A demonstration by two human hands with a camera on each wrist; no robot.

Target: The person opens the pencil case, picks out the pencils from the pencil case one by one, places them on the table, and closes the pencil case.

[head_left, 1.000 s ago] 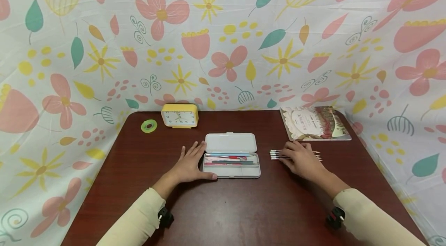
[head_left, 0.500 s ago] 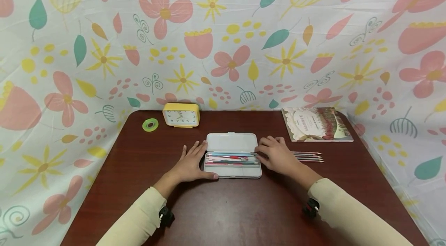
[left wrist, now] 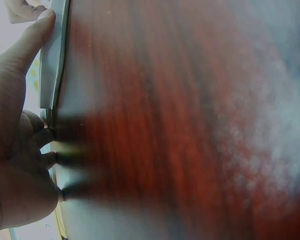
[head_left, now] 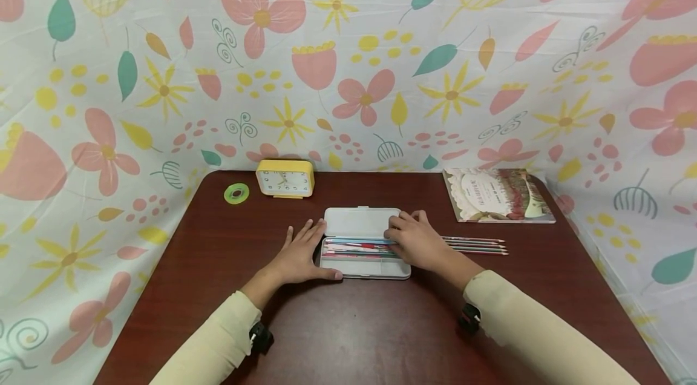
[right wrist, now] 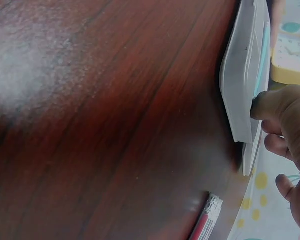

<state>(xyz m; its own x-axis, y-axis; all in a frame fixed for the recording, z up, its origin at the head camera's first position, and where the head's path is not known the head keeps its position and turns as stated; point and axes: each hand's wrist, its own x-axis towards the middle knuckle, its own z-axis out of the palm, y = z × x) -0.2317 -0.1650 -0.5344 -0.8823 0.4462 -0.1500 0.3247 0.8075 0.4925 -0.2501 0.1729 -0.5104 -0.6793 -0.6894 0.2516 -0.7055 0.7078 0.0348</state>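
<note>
A white pencil case (head_left: 348, 267) lies on the table with its lid (head_left: 356, 221) folded back. Several pencils and pens (head_left: 351, 247) fill its rear compartment. My left hand (head_left: 294, 258) rests at the case's left end, fingers spread and thumb (left wrist: 35, 37) along the front edge. Over the right end, my right hand (head_left: 415, 243) has curled fingers inside the case. In the right wrist view its thumb (right wrist: 265, 106) meets the end of a light blue pencil (right wrist: 263, 60), which it seems to pinch; the other fingertips partly hide the contact. Several pencils (head_left: 481, 246) lie side by side right of the case.
A yellow alarm clock (head_left: 285, 179) and a green roll of tape (head_left: 236, 194) stand at the back left. A picture-covered book (head_left: 498, 196) lies at the back right. A floral cloth (head_left: 359, 58) hangs behind the brown table (head_left: 354, 336).
My right hand has left the pencils lying on the table and moved left to the case, its fingers now reaching inside. The left hand stays against the case.
</note>
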